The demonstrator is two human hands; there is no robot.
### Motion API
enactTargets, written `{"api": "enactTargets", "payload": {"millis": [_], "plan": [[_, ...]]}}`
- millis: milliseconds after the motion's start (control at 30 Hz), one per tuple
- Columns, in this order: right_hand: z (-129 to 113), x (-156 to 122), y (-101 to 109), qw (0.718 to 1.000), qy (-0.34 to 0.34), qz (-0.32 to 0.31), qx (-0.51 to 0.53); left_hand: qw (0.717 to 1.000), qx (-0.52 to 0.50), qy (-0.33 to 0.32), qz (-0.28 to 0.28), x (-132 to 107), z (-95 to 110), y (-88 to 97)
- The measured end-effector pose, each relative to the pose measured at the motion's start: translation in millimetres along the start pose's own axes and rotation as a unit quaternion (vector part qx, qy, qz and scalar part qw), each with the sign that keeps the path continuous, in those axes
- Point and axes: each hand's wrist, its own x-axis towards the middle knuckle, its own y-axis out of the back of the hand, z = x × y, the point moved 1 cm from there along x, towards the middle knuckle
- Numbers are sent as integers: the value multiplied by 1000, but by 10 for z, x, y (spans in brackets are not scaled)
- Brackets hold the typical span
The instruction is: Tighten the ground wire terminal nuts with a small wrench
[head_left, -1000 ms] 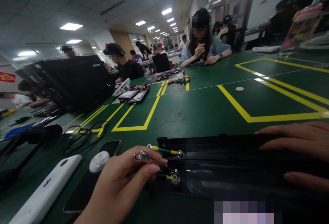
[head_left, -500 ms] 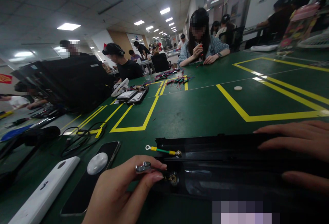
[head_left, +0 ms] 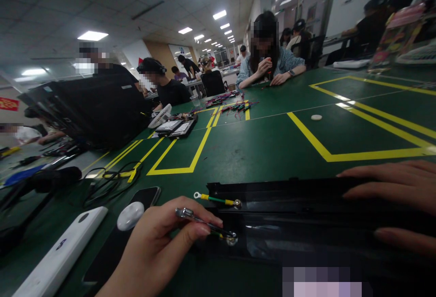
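Observation:
My left hand (head_left: 163,242) pinches a small silver wrench (head_left: 185,213) between thumb and fingers. The wrench's far end meets a metal nut (head_left: 232,241) in the nearer black channel-shaped piece (head_left: 265,235). Alongside lies a second long black channel (head_left: 265,193), with a short green wire (head_left: 218,200) fixed to it by a nut. That wire has yellow sleeves and a ring terminal sticking out past the channel's end. At the right, my right hand (head_left: 398,188) lies over the black pieces with its fingers spread.
Left of my left hand are a dark phone (head_left: 112,251) with a round white grip (head_left: 130,216), and a white oblong device (head_left: 63,256). Beyond lie a black cable (head_left: 116,179), hard drives (head_left: 183,128) and wire bundles (head_left: 235,106). Across the green table sits a person (head_left: 265,56).
My left hand has tilted and shifted slightly, and the wrench has swung so its far end shows at the nut. My right hand has stayed in place.

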Motion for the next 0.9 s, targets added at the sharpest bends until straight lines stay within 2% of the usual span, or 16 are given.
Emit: {"api": "enactTargets", "payload": {"millis": [100, 200, 267, 767, 833, 900], "plan": [[42, 11, 47, 998, -6, -11, -67, 1000, 5, 0, -2, -1, 19, -12], [93, -7, 84, 979, 3, -59, -197, 1000, 9, 5, 0, 15, 42, -23], [113, -32, 98, 968, 13, -78, -237, 1000, 7, 5, -4, 32, 53, -28], [152, -92, 87, 968, 8, -82, -235, 995, -69, 6, -75, 156, -12, -3], [154, -93, 93, 967, 12, -80, -242, 993, -94, 20, -71, 175, -17, -1], [157, -88, 95, 965, 14, -82, -248, 991, -125, 34, -40, 173, -17, 6]]}}
